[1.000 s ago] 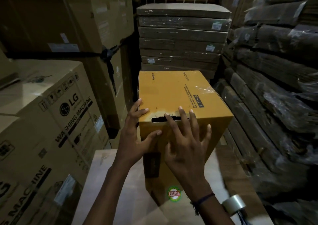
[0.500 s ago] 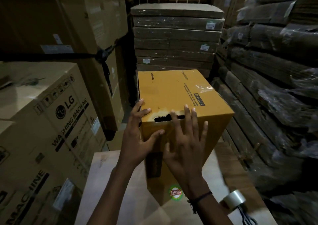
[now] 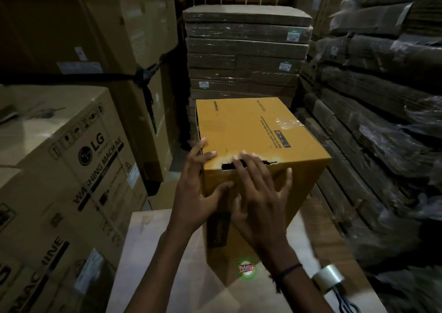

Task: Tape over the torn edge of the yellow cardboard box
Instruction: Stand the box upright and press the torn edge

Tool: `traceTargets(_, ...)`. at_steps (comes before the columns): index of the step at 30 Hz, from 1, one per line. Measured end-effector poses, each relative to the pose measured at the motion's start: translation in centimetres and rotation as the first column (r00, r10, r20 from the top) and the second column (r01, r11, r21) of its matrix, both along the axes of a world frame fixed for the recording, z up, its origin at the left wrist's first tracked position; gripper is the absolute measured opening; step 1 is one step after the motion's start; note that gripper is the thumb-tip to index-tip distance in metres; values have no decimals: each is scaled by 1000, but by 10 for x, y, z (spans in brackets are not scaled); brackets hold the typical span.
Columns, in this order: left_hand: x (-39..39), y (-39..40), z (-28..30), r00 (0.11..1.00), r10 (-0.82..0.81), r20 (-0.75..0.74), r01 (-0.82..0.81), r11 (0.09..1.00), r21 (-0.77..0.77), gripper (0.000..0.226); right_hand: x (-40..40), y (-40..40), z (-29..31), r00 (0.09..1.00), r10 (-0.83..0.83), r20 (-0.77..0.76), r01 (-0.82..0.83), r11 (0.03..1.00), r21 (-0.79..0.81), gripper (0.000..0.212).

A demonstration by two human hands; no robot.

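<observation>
A tall yellow cardboard box (image 3: 248,126) stands upright on a pale surface (image 3: 153,253). Along its near top edge runs a dark, ragged tear (image 3: 227,165). My left hand (image 3: 196,193) wraps the box's near left corner, fingers on top and thumb on the front face. My right hand (image 3: 258,193) lies flat with spread fingers over the tear and the front face, hiding the middle of the tear. A roll of clear tape (image 3: 328,279) lies on the surface by my right wrist, with no hand on it.
LG washing machine cartons (image 3: 71,159) stand stacked close on the left. Flat wrapped cartons (image 3: 246,49) are piled behind the box. Plastic-wrapped bundles (image 3: 382,121) fill the right side. Dark scissor handles (image 3: 346,303) lie below the tape roll.
My right hand has slid slightly left along the torn edge, fingers pressing over the tear. The left hand keeps its hold on the corner. The view has shifted slightly.
</observation>
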State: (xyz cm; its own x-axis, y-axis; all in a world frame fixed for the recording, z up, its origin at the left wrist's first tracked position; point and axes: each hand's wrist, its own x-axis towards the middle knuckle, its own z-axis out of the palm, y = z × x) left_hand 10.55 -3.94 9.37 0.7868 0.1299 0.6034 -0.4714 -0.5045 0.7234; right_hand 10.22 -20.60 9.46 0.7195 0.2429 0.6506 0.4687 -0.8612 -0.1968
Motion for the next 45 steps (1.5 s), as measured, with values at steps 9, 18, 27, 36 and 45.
traceTargets(9,3,1,5,999,44,8,-45,998,48,69,26,-51,17,991,116,59,-118,993,17,70)
traceTargets(18,2,1,15,996,92,-17,-91,994,60,60,64,-89,26,947,320,21,-320,942,99,51)
traceTargets(27,2,-3,13,985,172,-9,-171,983,69,49,71,-88,21,938,342,48,-344,911,229,45)
traceTargets(36,-3,-10,17,989,145,-30,-144,989,32,50,67,-91,23,933,360,24,-354,899,259,47)
traceTargets(45,-4,-12,16,983,185,-18,-183,980,80,53,71,-85,16,944,320,82,-330,909,255,43)
